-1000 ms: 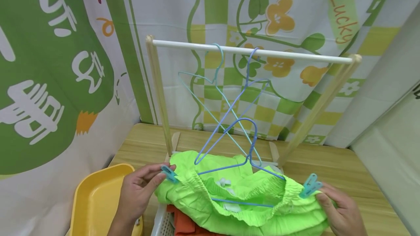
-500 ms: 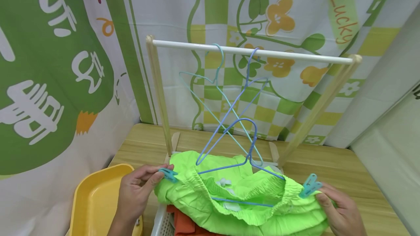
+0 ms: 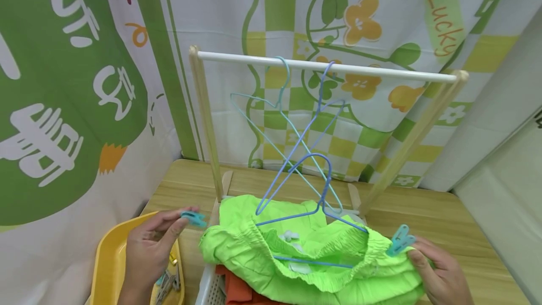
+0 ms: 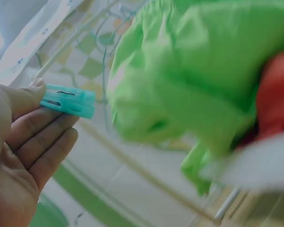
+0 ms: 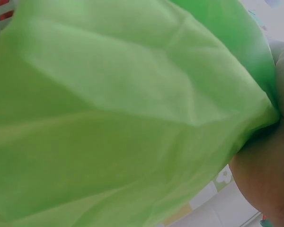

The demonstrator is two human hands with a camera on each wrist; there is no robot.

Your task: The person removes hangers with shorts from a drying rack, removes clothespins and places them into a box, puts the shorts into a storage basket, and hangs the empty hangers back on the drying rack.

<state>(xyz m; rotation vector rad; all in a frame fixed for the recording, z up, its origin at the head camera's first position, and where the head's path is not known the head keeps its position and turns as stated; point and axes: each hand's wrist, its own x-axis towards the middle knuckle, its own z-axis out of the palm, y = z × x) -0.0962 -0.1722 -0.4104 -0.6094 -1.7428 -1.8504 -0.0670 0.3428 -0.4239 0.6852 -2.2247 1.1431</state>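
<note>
In the head view my left hand (image 3: 146, 248) pinches a teal clothespin (image 3: 195, 218) between thumb and fingertips, just off the left end of a lime-green garment (image 3: 338, 291) with a gathered elastic waist. The left wrist view shows the same clothespin (image 4: 71, 101) with a gap to the cloth. My right hand (image 3: 442, 272) grips the garment's right side, and the folds run into its fingers in the right wrist view. Close by, a second teal clothespin (image 3: 400, 240) is clipped on the waistband. A blue hanger (image 3: 313, 261) sits inside the waist, its hook standing up.
Behind is a rack with a white bar (image 3: 360, 69), where a teal hanger (image 3: 289, 79) and a purple hanger (image 3: 320, 91) hang. At left stands a yellow tray (image 3: 106, 248) with several clothespins (image 3: 169, 286). Orange-red cloth (image 3: 237, 288) lies in a white basket (image 3: 207, 286) under the garment.
The left clothespin has come off the garment's waistband, and my left hand has moved left with it. More of the tray's clothespins show. My right hand has kept its place.
</note>
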